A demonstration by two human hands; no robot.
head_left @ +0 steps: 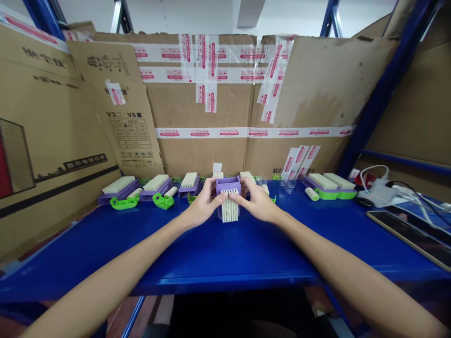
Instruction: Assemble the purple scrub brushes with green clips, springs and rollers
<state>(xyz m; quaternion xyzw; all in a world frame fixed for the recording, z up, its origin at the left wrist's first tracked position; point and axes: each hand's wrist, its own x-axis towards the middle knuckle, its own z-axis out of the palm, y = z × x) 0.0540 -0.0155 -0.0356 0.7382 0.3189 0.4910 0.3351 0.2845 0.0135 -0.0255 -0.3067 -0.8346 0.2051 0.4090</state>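
Between both hands, a purple brush head (pixel 229 206) with cream bristles is held just above the blue table (pixel 225 258). My left hand (pixel 203 203) grips its left side, the thumb pressing at the bristles. From the right side my right hand (pixel 258 201) closes on the same brush head, its thumb also at the bristles. An open purple hollow faces me above the bristles. Behind my hands, another brush head (pixel 247 176) and some small parts are partly hidden.
Along the back stand several purple brush heads (pixel 121 185), green clips (pixel 163 201) and white rollers (pixel 312 194). At the right lie a phone (pixel 412 232) and chargers with cables (pixel 378 190). Taped cardboard (pixel 204 150) walls the back; blue posts (pixel 391 89) frame the sides.
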